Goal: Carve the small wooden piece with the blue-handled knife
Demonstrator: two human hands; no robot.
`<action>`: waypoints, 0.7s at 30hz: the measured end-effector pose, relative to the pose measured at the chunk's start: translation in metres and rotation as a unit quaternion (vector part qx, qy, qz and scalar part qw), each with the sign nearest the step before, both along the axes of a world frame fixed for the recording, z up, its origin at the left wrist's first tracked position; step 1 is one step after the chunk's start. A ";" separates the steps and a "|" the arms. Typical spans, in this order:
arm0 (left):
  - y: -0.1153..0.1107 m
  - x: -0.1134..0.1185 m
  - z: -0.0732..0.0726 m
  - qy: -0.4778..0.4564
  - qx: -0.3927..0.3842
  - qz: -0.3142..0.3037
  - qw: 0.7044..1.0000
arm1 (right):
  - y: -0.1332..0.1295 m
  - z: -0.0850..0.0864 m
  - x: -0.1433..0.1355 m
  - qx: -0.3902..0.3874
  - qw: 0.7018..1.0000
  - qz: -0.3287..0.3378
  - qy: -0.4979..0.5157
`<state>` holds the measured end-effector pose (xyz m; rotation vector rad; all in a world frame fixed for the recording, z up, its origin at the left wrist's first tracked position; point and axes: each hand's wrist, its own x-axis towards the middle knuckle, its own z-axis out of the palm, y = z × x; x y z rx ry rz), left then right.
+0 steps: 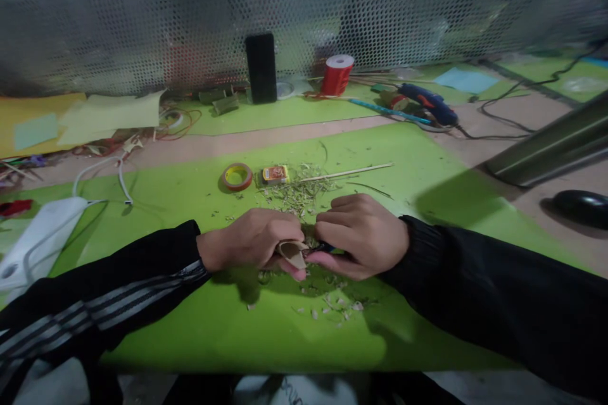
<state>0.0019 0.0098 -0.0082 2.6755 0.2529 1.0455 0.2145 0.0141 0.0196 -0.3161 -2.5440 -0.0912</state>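
Note:
My left hand (259,237) is closed round a tan hollow piece (292,254), like a short tube or curled shell; I cannot tell its material. Close against it, my right hand (363,237) is closed on a small dark-handled tool (325,247). The tool's working end meets the rim of the tan piece, but its kind is mostly hidden by the fingers. Pale shavings (299,196) lie heaped beyond the hands, and more bits (332,307) are scattered below them on the green mat (190,335).
Beyond the hands are a tape roll (237,176), a matchbox (275,175) and a thin stick (351,172). Farther back stand a phone (261,68), a red ribbon spool (337,76) and a glue gun (427,103). A power strip (45,234) lies left, a black mouse (584,207) right.

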 end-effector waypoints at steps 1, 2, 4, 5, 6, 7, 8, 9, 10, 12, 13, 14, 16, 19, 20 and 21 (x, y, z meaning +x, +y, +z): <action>0.000 0.000 -0.001 -0.002 -0.002 0.001 1.000 | 0.000 0.000 0.000 0.001 1.000 -0.002 0.005; 0.000 -0.001 -0.002 -0.003 -0.007 0.006 1.000 | -0.001 0.001 0.000 0.003 1.000 -0.004 0.010; 0.000 -0.002 -0.003 0.009 -0.018 0.021 1.000 | -0.001 0.002 0.001 0.006 1.000 -0.008 0.012; -0.001 -0.002 -0.003 0.031 -0.027 0.035 0.999 | -0.001 0.002 0.002 0.006 1.000 -0.011 0.011; -0.001 -0.003 -0.003 0.049 -0.031 0.040 0.997 | -0.001 0.002 0.003 0.007 1.000 -0.017 0.009; -0.002 -0.003 -0.002 0.059 -0.036 0.048 0.996 | -0.001 0.003 0.003 0.008 1.000 -0.023 0.008; -0.002 -0.003 -0.001 0.062 -0.039 0.052 0.996 | 0.000 0.003 0.004 0.009 0.999 -0.030 0.006; -0.002 -0.003 0.000 0.058 -0.037 0.055 0.996 | 0.000 0.003 0.005 0.009 0.999 -0.037 0.003; -0.002 -0.002 0.001 0.047 -0.030 0.055 0.997 | -0.001 0.003 0.005 0.008 0.999 -0.044 0.000; -0.002 -0.001 0.003 0.018 -0.009 0.056 0.998 | -0.001 0.003 0.006 0.003 0.998 -0.058 -0.012; -0.002 0.000 0.004 0.004 -0.007 0.059 0.998 | -0.002 0.003 0.006 -0.003 0.998 -0.065 -0.020; -0.002 0.001 0.005 -0.009 -0.016 0.063 0.998 | -0.002 0.003 0.006 -0.007 0.997 -0.073 -0.022; -0.002 0.001 0.005 -0.024 -0.074 0.079 0.994 | -0.003 0.003 0.006 -0.019 0.996 -0.085 -0.022; -0.002 -0.002 0.003 -0.038 -0.205 0.094 0.973 | -0.003 0.004 0.006 -0.022 0.996 -0.088 -0.014; -0.003 -0.003 0.002 -0.044 -0.244 0.091 0.964 | -0.003 0.005 0.006 -0.019 0.996 -0.087 -0.016; -0.003 -0.005 0.000 -0.052 -0.276 0.086 0.956 | -0.003 0.005 0.006 -0.013 0.996 -0.085 -0.021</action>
